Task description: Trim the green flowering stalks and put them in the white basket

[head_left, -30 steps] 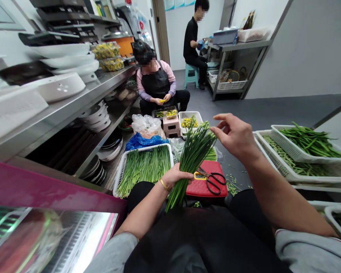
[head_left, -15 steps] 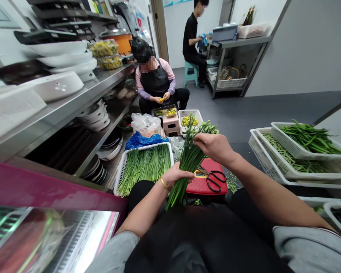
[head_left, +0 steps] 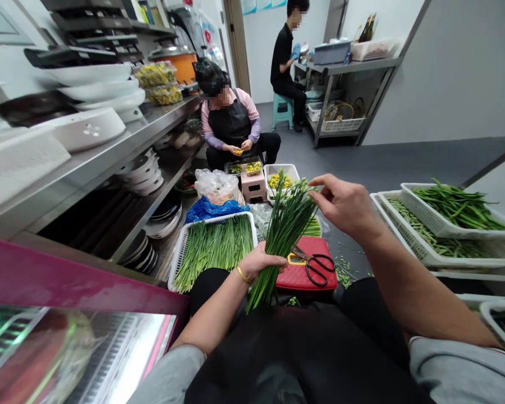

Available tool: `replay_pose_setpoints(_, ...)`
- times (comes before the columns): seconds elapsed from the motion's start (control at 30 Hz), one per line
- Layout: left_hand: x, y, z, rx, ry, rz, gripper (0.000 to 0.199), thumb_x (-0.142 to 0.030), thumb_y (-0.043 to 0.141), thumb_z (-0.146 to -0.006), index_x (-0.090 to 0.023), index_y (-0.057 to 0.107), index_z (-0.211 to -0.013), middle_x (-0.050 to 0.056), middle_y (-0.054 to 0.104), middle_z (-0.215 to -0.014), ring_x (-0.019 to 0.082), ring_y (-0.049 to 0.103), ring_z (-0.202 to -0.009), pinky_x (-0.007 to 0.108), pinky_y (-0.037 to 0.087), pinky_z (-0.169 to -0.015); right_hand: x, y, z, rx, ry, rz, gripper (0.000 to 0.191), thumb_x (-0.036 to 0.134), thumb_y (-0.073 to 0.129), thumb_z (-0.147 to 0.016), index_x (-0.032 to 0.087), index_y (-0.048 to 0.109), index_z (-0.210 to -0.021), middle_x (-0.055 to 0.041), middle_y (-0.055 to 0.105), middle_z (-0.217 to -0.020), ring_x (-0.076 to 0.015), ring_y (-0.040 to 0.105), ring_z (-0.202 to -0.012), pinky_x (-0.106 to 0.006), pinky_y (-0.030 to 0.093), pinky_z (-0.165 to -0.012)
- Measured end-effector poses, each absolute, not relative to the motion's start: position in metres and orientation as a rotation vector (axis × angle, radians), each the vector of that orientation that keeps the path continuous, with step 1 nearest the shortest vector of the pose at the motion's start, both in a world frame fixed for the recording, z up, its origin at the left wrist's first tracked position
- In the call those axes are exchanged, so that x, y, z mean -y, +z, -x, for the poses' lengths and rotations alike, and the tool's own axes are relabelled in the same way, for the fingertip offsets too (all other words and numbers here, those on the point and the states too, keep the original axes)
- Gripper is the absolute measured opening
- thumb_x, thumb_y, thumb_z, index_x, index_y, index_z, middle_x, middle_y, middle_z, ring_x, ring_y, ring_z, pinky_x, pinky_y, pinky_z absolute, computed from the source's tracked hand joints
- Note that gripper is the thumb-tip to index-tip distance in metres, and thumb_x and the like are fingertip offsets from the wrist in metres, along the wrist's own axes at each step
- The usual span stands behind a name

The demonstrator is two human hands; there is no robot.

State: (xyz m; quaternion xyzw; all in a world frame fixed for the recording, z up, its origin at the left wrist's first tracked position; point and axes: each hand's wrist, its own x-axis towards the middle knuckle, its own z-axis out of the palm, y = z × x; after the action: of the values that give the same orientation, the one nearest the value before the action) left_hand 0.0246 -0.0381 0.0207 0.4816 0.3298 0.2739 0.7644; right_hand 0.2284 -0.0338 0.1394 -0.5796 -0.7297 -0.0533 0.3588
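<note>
A bunch of flowering chives [head_left: 287, 227], long green stems topped with pale buds, leans up to the right over my lap. My left hand [head_left: 263, 262], with a gold bracelet at the wrist, is wrapped round the lower stems. At the budded top, my right hand [head_left: 347, 209] is curled with thumb and index finger in a loose pinch at a chive tip. Black-handled scissors [head_left: 315, 264] lie on a red quilted case [head_left: 307, 283] just beyond my lap. To the left, a white basket [head_left: 177, 255] holds many more chives [head_left: 216, 241] laid lengthwise.
Stacked white baskets [head_left: 398, 238] with green beans stand on the right. A steel shelf [head_left: 160, 126] with dishes runs along the left. Ahead, a seated person [head_left: 231, 120] handles yellow flowers; another person [head_left: 284, 62] sits by a steel table [head_left: 362, 64]. Green scraps [head_left: 344, 269] litter the floor.
My right hand has moved right and slightly up, from the side of the bunch out to its bud tips. My left hand keeps its hold. The far person's hands have risen.
</note>
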Motion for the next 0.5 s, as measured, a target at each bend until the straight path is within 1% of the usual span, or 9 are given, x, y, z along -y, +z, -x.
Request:
replay_pose_setpoints(0.1, 0.040, 0.022, -0.026, -0.765, 0.615, -1.061, 0.041, -0.033, 0.085, -0.046, -0.010, 0.062, -0.071, 0.001, 0.060, -0.055, 0.011, 0.054, -0.047, 0.022, 0.042, -0.048, 0.043, 0.139, -0.218, 1.939, -0.087, 1.398, 0.021, 0.032, 0.054, -0.087, 0.018, 0.068, -0.094, -0.0065, 0.069, -0.077, -0.0161, 0.061, -0.064, -0.028, 0.042, -0.061)
replay_pose_setpoints(0.2, 0.041, 0.022, -0.027, -0.755, 0.613, -1.070, 0.042, -0.033, 0.085, -0.047, -0.010, 0.063, -0.075, 0.001, 0.061, -0.057, 0.011, 0.055, -0.047, 0.023, 0.043, -0.048, 0.037, 0.131, -0.211, 2.050, -0.097, 1.467, 0.019, 0.029, 0.058, -0.085, 0.018, 0.069, -0.097, -0.0073, 0.071, -0.083, -0.0177, 0.062, -0.069, -0.028, 0.042, -0.062)
replay_pose_setpoints(0.27, 0.042, 0.022, -0.026, -0.741, 0.604, -1.073, 0.042, -0.033, 0.085, -0.047, -0.009, 0.063, -0.075, 0.001, 0.061, -0.057, 0.011, 0.055, -0.047, 0.023, 0.043, -0.048, 0.030, 0.127, -0.212, 2.078, -0.104, 1.490, 0.016, 0.028, 0.058, -0.085, 0.019, 0.070, -0.091, -0.0072, 0.072, -0.086, -0.0186, 0.064, -0.073, -0.028, 0.042, -0.063)
replay_pose_setpoints(0.37, 0.041, 0.022, -0.024, -0.736, 0.598, -1.069, 0.043, -0.032, 0.085, -0.047, -0.009, 0.062, -0.074, 0.001, 0.060, -0.056, 0.011, 0.055, -0.047, 0.022, 0.043, -0.048, 0.023, 0.128, -0.221, 2.019, -0.078, 1.385, 0.017, 0.028, 0.057, -0.086, 0.020, 0.071, -0.083, -0.0057, 0.071, -0.084, -0.0180, 0.064, -0.074, -0.028, 0.043, -0.064)
replay_pose_setpoints(0.5, 0.042, 0.024, -0.023, -0.693, 0.579, -1.104, 0.041, -0.032, 0.084, -0.048, -0.008, 0.062, -0.073, 0.001, 0.060, -0.056, 0.011, 0.055, -0.047, 0.022, 0.044, -0.048, 0.020, 0.136, -0.236, 1.851, -0.032, 1.328, 0.016, 0.031, 0.061, -0.083, 0.019, 0.071, -0.083, -0.0043, 0.070, -0.075, -0.0151, 0.060, -0.063, -0.027, 0.042, -0.059)
